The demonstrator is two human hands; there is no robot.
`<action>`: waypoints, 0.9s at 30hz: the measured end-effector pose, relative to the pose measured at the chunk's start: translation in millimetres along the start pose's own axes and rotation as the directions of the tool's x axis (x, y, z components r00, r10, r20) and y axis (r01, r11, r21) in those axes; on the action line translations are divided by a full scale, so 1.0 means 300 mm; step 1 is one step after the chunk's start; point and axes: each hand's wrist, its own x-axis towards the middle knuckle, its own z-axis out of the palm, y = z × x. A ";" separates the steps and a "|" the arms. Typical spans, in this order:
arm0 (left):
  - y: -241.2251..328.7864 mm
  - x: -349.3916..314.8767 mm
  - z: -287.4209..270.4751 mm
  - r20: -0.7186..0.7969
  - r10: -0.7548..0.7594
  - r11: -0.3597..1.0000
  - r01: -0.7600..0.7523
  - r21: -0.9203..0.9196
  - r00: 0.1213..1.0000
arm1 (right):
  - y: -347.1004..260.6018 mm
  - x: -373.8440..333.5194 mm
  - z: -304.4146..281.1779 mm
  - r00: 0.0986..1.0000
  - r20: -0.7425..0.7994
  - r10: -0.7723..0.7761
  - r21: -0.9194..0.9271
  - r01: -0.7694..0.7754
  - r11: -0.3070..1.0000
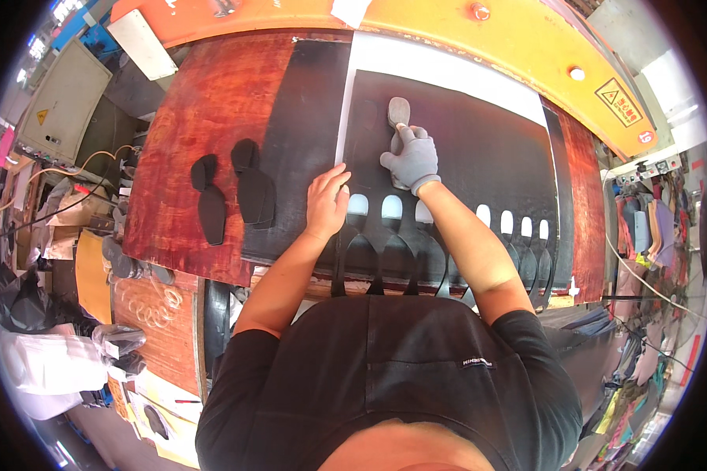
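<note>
My right hand (413, 161), in a grey glove, is closed around a sole-shaped cutting die (399, 112) lying on a large black sheet (479, 133). The die's rounded grey-brown end shows beyond my fingers; the hand covers the rest. My bare left hand (327, 202) lies flat at the left edge of the sheet, its fingers stretched out and holding nothing. Along the sheet's near edge runs a row of several sole-shaped cut-outs (392, 206), their rounded ends showing white. My right forearm partly covers this row.
Black sole-shaped pieces (254, 192) lie in two small piles on the red-brown board (220, 94) at left. An orange machine beam (440, 31) with buttons spans the far side. A wooden side table (161, 330) stands at lower left. Many coloured pieces (644, 228) hang at right.
</note>
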 end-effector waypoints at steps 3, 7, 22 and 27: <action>0.010 -0.007 0.002 -0.004 0.008 1.000 -0.008 -0.015 1.000 | 0.003 -0.016 0.008 0.999 -0.040 -0.007 -0.039 0.005 0.999; 0.026 -0.009 -0.001 0.004 0.011 1.000 -0.011 -0.015 1.000 | 0.027 -0.025 0.016 0.999 -0.040 -0.027 -0.002 0.027 1.000; 0.096 -0.038 -0.113 0.023 -0.097 0.995 0.097 -0.005 0.995 | 0.435 -0.301 -0.221 0.968 -0.251 0.024 0.328 0.062 0.943; 0.163 -0.276 -0.296 0.342 -0.177 0.981 0.139 0.134 0.923 | 0.701 -0.746 -0.385 0.859 -0.479 0.180 -0.082 -0.248 0.965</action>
